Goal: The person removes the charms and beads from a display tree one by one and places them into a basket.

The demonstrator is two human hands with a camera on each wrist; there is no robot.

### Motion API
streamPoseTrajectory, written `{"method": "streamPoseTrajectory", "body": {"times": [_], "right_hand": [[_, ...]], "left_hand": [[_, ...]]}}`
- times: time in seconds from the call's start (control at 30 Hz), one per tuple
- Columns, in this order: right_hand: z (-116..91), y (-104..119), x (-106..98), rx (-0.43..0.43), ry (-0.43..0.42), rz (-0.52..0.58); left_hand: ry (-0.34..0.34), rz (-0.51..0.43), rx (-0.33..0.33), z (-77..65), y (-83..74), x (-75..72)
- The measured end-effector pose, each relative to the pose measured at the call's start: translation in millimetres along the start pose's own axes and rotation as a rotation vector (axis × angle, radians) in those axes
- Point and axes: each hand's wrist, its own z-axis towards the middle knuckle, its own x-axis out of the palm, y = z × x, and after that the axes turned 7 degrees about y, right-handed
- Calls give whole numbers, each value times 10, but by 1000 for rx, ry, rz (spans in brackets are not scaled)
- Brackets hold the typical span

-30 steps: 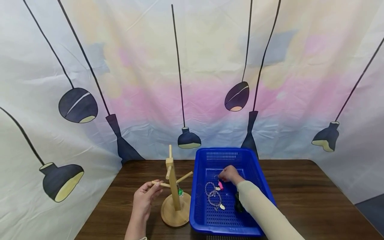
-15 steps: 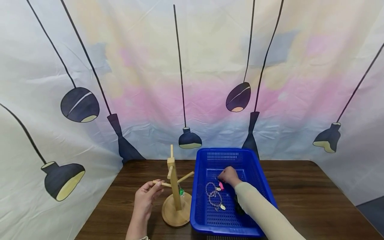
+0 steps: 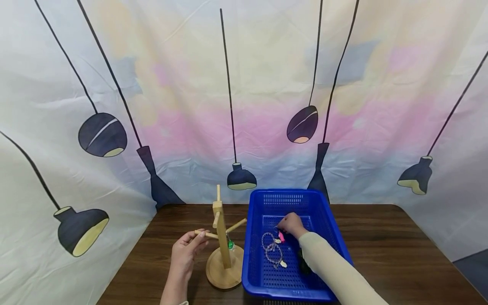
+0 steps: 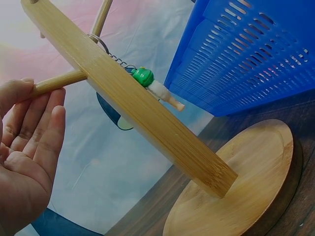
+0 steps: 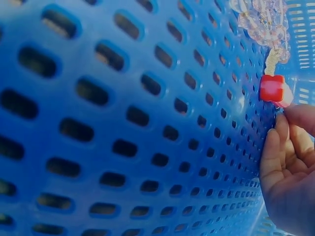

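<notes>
My left hand [image 3: 184, 254] pinches the end of a peg [image 4: 61, 82] on a wooden stand [image 3: 223, 243] with a round base. From another peg hangs a keychain with a green and white charm [image 4: 143, 77]. Inside the blue basket [image 3: 247, 254], my right hand [image 3: 292, 223] is low over the floor. Its thumb and fingertips pinch the end of a pink keychain [image 3: 281, 237], red-pink in the right wrist view; its ring is mostly hidden. Clear beaded bracelets [image 5: 263, 22] with pale tags lie beside it.
A dark object [image 3: 303, 262] lies in the basket, partly hidden under the right sleeve [image 3: 328, 258]. Basket and stand are side by side on a brown wooden table [image 3: 385, 250]. A curtain with printed lamps [image 3: 244, 106] hangs behind.
Both hands stay almost in place, the left on the peg, the right at the pink keychain. The head view has shifted slightly.
</notes>
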Motion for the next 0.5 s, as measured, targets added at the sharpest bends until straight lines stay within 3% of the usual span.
{"method": "streamPoseTrajectory", "body": {"times": [0.5], "right_hand": [[-67,9,-93,30,62,217]], "left_hand": [[10,-12,-7,-8,-8,4]]}}
